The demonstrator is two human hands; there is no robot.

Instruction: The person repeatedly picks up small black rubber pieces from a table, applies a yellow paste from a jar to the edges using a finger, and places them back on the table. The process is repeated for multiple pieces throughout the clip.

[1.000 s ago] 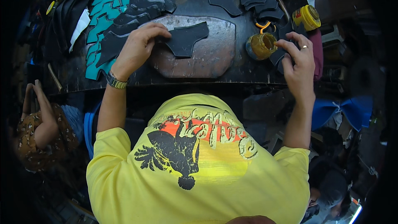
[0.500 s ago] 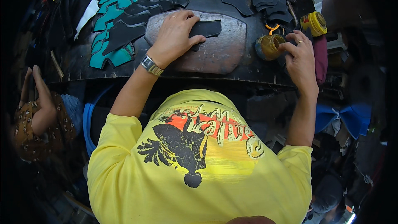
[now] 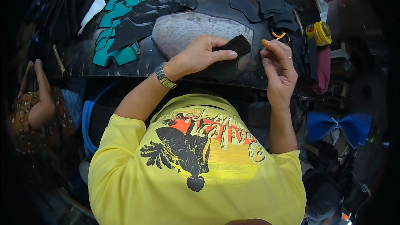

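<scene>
My left hand [image 3: 204,56] grips a black, flat cut piece [image 3: 231,60], with the thumb on top and the fingers behind it. The piece is tilted over the near right part of a worn, slab-like board [image 3: 187,31]. Just right of that piece, my right hand [image 3: 279,64] is raised with its fingers loosely bent and the thumb apart from the forefinger. An orange-brown smear shows on the forefinger's tip. Beyond this hand lie orange-handled scissors [image 3: 278,36]. The brown jar seen earlier is out of sight, perhaps behind my right hand.
Teal cut pieces [image 3: 112,46] and overlapping black pieces [image 3: 131,33] cover the table's left. More black pieces [image 3: 275,6] lie at the far right, near a yellow tin [image 3: 318,33]. A maroon cloth [image 3: 323,68] hangs at the right edge. Another person's arms [image 3: 41,96] show at left.
My left hand has lifted the black piece off the board and brought it nearer and to the right. My right hand has moved left from the jar's mouth toward the piece.
</scene>
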